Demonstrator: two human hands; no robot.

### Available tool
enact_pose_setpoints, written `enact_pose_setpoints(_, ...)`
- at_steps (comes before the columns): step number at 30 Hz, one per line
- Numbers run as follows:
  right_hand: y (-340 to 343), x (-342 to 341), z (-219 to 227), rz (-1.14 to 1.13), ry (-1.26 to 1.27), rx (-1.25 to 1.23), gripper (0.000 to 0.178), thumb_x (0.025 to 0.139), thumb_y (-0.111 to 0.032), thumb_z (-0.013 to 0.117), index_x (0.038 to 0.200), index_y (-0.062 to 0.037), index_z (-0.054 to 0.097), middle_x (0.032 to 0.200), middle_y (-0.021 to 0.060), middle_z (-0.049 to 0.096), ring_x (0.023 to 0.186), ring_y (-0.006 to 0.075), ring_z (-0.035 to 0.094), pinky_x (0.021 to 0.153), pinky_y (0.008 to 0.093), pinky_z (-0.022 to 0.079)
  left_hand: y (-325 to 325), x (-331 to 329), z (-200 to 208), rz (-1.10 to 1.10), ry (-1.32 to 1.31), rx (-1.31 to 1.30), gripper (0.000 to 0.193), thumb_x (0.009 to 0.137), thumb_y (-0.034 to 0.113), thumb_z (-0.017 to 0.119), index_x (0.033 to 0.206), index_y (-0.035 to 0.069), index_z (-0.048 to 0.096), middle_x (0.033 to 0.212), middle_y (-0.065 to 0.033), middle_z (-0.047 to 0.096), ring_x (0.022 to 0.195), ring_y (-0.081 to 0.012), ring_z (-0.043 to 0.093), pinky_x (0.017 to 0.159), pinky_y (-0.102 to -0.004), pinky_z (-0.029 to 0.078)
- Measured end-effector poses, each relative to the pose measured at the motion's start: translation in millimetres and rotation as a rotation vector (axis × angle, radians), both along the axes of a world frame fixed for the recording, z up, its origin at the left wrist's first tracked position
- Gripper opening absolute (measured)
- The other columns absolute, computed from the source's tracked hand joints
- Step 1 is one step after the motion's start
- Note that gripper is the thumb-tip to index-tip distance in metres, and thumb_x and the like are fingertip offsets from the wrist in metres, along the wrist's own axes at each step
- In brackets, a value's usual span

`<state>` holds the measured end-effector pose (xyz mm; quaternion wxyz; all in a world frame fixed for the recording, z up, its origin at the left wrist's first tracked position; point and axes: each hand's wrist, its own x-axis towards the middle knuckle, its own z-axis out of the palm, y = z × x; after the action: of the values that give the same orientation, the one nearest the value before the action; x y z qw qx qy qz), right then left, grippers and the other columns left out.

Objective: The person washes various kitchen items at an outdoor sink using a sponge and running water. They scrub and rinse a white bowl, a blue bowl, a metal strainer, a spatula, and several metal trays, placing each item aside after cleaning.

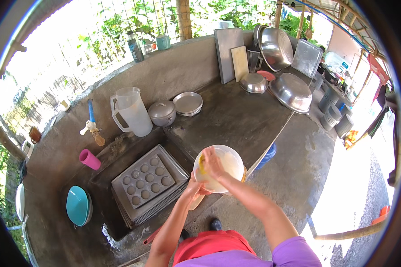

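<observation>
From my remote seat I see the broad grey concrete worktop (236, 109), its recess holding a stack of flat grey metal trays (158, 205). Right of that stack is the round white plastic bowl (233, 165), tipped, I judge, to open its inside to wiping. My left hand (194, 188), forearm angled upward, has its fingers clasping the bowl's near-left side, probably for steadiness. My right hand (214, 164), bent inward over the rim, grips a small yellow pad (202, 165), apparently sponge.
</observation>
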<state>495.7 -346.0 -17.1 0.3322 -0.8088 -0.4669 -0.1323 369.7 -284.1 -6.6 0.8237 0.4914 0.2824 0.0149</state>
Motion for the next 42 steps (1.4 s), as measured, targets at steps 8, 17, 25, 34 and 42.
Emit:
enact_pose_setpoints(8,-9.8,-1.9,33.8,0.007,-0.008,0.068,0.028,0.073,-0.008,0.055,0.100,-0.0075,0.061,0.098,0.0121,0.057,0.083,0.0257,0.061,0.072,0.0352,0.051,-15.5,-13.7,9.2,0.002,0.030,0.268,0.062,0.075,0.010,0.060,0.125,0.007,0.024,0.106,-0.0166,0.050,0.077,-0.0257,0.062,0.049,-0.0319,0.056)
enact_pose_setpoints(17,-11.3,22.9,13.3,0.099,-0.382,-0.034,0.048,0.074,-0.006,0.055,0.119,-0.0171,0.042,0.117,0.0169,0.043,0.092,0.0285,0.056,0.074,0.0368,0.051,17.1,-8.7,3.9,-0.155,0.040,0.283,0.064,0.076,0.000,0.052,0.131,0.004,0.019,0.120,-0.0168,0.039,0.094,-0.0308,0.058,0.057,-0.0406,0.057)
enact_pose_setpoints(25,-41.5,-11.8,-22.5,0.039,0.448,-0.555,0.023,0.081,-0.014,0.054,0.100,-0.0030,0.052,0.114,0.0208,0.047,0.090,0.0353,0.057,0.075,0.0412,0.049,-8.1,7.0,-15.4,0.162,-0.039,0.153,0.052,0.086,0.020,0.047,0.130,0.011,0.019,0.121,-0.0178,0.037,0.091,-0.0342,0.058,0.055,-0.0434,0.057)
enact_pose_setpoints(34,-87.7,3.6,21.3,0.554,-0.057,-0.813,0.025,0.076,-0.024,0.058,0.091,-0.0050,0.062,0.095,0.0141,0.061,0.089,0.0313,0.058,0.081,0.0412,0.044,19.2,23.9,-12.7,-0.149,0.149,0.047,0.045,0.093,0.040,0.033,0.122,0.007,0.025,0.122,-0.0203,0.038,0.084,-0.0326,0.061,0.051,-0.0384,0.057)
enact_pose_setpoints(42,-91.4,86.8,81.5,0.673,0.799,-0.423,0.028,0.063,-0.009,0.073,0.090,-0.0044,0.064,0.083,0.0095,0.062,0.082,0.0202,0.059,0.074,0.0317,0.047,16.5,17.7,17.9,-0.365,-0.380,1.044,0.052,0.088,0.043,0.049,0.121,0.003,0.048,0.116,-0.0139,0.053,0.113,-0.0200,0.047,0.091,-0.0309,0.040)
